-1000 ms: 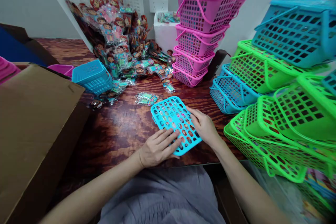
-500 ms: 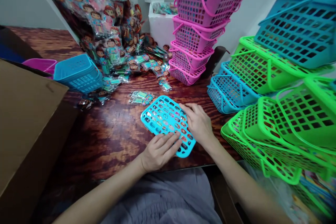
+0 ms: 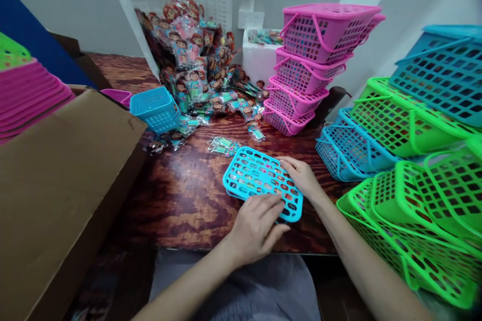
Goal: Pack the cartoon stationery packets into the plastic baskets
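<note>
A light-blue plastic basket with a slotted lid point(image 3: 250, 173) lies on the table in front of me, small colourful contents showing through the slots. My left hand point(image 3: 256, 225) rests its fingers flat on the lid's near edge, the thumb spread apart below. Round the basket's right far edge my right hand point(image 3: 303, 175) is closed, its fingertips partly hidden. Just beyond the basket sit a few clear-wrapped packets point(image 3: 224, 145) printed with cartoon figures.
A large heap of wrapped cartoon packets point(image 3: 196, 60) fills the back. Stacked pink baskets point(image 3: 301, 60) stand behind; green baskets point(image 3: 414, 210) and blue ones pile up at right. A cardboard box point(image 3: 68, 185) and pink lids point(image 3: 30, 95) are at left, near nested blue baskets point(image 3: 154, 105).
The view has swung left, bringing the pink lids into sight. My left hand's thumb has spread away from its fingers at the lid's near edge. My right hand stays at the basket's right side.
</note>
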Motion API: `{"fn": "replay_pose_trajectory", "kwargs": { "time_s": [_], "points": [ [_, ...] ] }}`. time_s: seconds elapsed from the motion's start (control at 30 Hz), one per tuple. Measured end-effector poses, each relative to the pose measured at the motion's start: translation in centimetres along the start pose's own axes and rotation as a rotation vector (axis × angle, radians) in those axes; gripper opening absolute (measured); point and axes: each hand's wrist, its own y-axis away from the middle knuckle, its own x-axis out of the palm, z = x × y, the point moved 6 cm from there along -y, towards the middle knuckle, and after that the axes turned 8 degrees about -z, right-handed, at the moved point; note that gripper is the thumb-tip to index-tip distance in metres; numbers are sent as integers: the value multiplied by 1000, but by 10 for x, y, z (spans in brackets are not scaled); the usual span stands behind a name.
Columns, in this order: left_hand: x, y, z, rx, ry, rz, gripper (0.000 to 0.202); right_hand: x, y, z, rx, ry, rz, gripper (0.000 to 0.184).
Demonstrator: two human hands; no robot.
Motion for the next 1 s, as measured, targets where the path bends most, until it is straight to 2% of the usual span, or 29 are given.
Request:
{"fn": "replay_pose_trajectory", "kwargs": {
  "time_s": [0.03, 0.1, 0.17, 0.2, 0.27, 0.37, 0.47, 0.57, 0.8, 1.0],
  "points": [
    [-12, -6, 13, -59, 4, -50, 32, 0, 1, 1, -9, 11, 5, 32],
    [-33, -25, 52, -248, -60, -172, 27, 0, 1, 5, -35, 32, 17, 32],
    [-38, -47, 101, -508, -52, -193, 27, 0, 2, 9, -58, 52, 29, 32],
    [-31, -58, 125, -636, 27, -129, 25, 0, 3, 10, -62, 62, 34, 32],
    [-15, -82, 157, -691, 121, -27, 20, 0, 3, 11, -52, 77, 34, 32],
    [13, -96, 183, -761, 290, 96, 37, -1, 2, 9, -27, 75, 34, 31],
    [31, -85, 190, -831, 457, 136, 48, 0, -4, 4, -7, 64, 37, 29],
    [36, -70, 193, -902, 554, 119, 54, 2, -9, -1, 36, 55, 77, 30],
    [25, -53, 185, -965, 559, -18, 51, 1, -4, 5, -10, 37, 51, 35],
    [13, -39, 172, -942, 475, -123, 45, 8, -9, 0, 115, -78, 211, 39]
  ]
}}
